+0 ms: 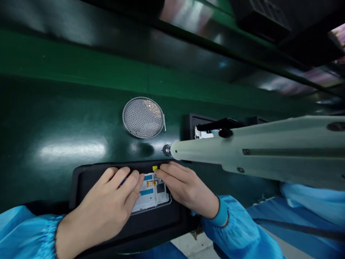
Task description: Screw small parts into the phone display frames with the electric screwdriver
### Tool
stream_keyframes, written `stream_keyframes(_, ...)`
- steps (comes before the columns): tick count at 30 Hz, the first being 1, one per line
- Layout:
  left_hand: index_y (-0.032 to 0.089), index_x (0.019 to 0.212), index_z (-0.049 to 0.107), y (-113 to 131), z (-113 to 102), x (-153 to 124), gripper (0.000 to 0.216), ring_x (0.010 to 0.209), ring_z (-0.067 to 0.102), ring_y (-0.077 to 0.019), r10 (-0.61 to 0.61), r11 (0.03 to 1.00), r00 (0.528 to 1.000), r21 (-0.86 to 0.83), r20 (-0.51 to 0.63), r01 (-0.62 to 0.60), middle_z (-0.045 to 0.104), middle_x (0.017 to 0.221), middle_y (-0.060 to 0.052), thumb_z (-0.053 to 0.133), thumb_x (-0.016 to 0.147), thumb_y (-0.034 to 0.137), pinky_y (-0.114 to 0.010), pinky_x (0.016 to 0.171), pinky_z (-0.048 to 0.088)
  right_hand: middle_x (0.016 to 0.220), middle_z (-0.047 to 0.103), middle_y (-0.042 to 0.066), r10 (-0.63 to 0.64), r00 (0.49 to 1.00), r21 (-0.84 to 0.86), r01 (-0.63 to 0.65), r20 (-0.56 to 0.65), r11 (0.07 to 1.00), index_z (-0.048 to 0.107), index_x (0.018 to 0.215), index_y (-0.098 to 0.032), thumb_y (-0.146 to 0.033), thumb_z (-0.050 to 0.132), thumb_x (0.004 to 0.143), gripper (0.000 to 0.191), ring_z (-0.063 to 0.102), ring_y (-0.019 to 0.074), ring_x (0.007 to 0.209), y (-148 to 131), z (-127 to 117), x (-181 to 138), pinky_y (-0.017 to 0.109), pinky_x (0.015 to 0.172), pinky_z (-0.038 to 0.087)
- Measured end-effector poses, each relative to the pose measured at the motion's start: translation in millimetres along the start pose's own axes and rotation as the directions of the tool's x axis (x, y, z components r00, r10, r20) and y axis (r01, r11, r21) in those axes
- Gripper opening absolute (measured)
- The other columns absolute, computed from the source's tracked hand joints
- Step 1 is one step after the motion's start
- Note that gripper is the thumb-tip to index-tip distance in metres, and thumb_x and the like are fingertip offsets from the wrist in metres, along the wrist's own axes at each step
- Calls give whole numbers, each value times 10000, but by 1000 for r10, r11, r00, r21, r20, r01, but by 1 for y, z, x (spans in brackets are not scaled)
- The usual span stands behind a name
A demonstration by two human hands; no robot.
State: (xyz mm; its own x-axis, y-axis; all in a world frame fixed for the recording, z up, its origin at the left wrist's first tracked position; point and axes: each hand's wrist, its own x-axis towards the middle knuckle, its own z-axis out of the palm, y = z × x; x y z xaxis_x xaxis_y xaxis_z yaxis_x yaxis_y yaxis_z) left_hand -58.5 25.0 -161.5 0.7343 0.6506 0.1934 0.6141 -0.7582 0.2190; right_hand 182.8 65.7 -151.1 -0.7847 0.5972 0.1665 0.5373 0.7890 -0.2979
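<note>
Electronic device chassis lying in a black tray on the green bench.

Left hand half-curled over the chassis's left part; right hand nearly closed, fingertips bunched at the upper edge, just beside a yellow tab — cannot tell whether either has a firm grip. Orange flex cable between them, near blue strips. Beyond the tray: round perforated dish, small metallic pieces at its upper right — pale power screwdriver farther right, tip pointing left.
</note>
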Motion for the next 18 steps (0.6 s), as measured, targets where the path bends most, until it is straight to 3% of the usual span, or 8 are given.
stream_keyframes(7,22,1238,613,1,-2,1,367,1053,509,-341,-48,998,999,-42,9,48,602,1188,-177,474,910,110,-454,841,403,978,717,91,105,994,48,-107,37,993,666,1050,-133,-98,481,913,233,698,163,905,-1,-4,1,278,764,640)
stream_keyframes(12,6,1252,604,-1,-2,-1,384,1066,511,-357,-16,998,1000,-53,0,16,607,1185,-184,471,901,86,-465,854,400,940,699,112,26,999,39,-27,20,999,663,1077,-90,-70,487,894,255,663,181,861,1,-6,1,330,770,636)
stream_keyframes(18,29,1215,637,0,-3,1,370,1028,527,-345,-16,1000,1000,-24,-20,16,628,1153,-171,435,910,86,-455,830,399,939,683,125,17,999,6,-17,40,1000,638,1118,-64,-58,460,893,287,630,190,837,-1,-6,1,349,744,621)
